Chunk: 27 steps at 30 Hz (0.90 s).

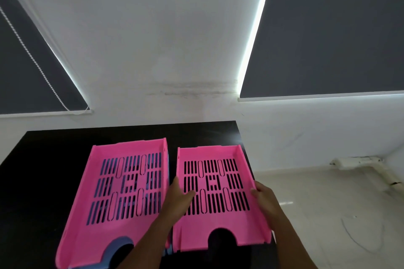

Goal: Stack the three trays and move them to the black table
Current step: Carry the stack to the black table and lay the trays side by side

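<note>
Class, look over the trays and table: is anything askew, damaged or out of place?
Nothing is damaged or spilled. The left pink tray sits on a blue tray and is turned slightly off the line of the right pink tray, which both hands, left hand and right hand, grip by its sides on the black table.

Dim room; daylight leaks in thin bright strips round the dark grey roller blinds (pixel 328 28). Faint glare on the glossy black table top (pixel 227 135) beyond the hands. Wide-angle bending at edges, slightly soft overall.
</note>
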{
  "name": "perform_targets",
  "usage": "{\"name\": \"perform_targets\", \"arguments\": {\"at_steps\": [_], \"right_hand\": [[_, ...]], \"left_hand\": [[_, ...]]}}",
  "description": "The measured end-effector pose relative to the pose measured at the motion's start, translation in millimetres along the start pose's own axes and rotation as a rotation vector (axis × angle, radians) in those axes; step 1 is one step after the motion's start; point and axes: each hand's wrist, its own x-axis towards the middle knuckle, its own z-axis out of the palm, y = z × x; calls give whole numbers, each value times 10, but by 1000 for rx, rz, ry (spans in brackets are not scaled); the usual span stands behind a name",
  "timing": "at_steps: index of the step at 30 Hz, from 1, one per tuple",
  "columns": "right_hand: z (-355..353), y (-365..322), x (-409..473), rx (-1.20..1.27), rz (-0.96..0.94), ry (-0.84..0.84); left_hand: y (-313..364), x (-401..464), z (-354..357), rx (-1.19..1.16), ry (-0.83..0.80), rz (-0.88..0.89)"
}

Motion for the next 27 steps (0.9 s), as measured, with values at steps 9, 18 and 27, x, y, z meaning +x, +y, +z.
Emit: {"name": "perform_targets", "arguments": {"at_steps": [9,18,27], "right_hand": [[161,-39,104,-73,-40,6],[333,-71,178,-137,-37,72],[466,-147,90,-165,14,201]], "left_hand": [[-46,207,-68,-38,26,-58],[241,-141,-198,-5,23,-79],[152,-107,-289,-5,-22,-49]]}}
